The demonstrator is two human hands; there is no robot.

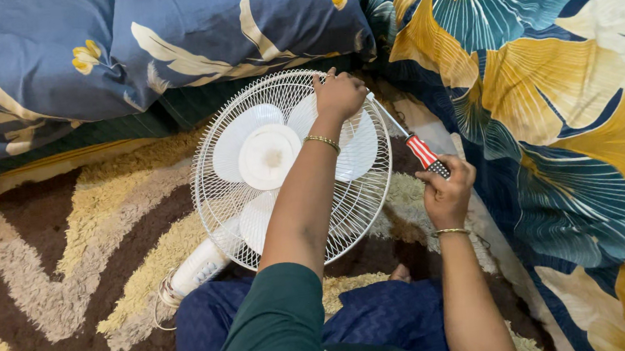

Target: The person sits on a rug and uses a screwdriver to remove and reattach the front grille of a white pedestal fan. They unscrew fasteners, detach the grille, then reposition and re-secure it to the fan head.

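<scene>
— On the rug, from the head view, what lies in front of the person?

— On the brown and cream shag rug a white fan lies on its back, its round wire grille facing up. The blades and the round hub show through the wires. Its white stem runs out toward the lower left, with a coil of white cord beside it.

— Where is the left hand?

— The left hand reaches across the grille to its far rim, at the upper right. The fingers are curled over the rim wires and grip the grille edge. A thin gold bangle sits on that wrist, and the green sleeve covers the upper arm.

— And the right?

— The right hand is just off the right side of the fan. Its fingers are wrapped closed around the red and black handle of a screwdriver. The metal shaft slants up and left, and its tip meets the grille rim right next to the left hand. Whether it sits in a screw I cannot tell.

— What else is around?

— A blue floral pillow lies beyond the fan, touching the rug's far edge. A blue bedspread with large yellow and teal leaves fills the right side. The person's blue trousers show at the bottom.
</scene>
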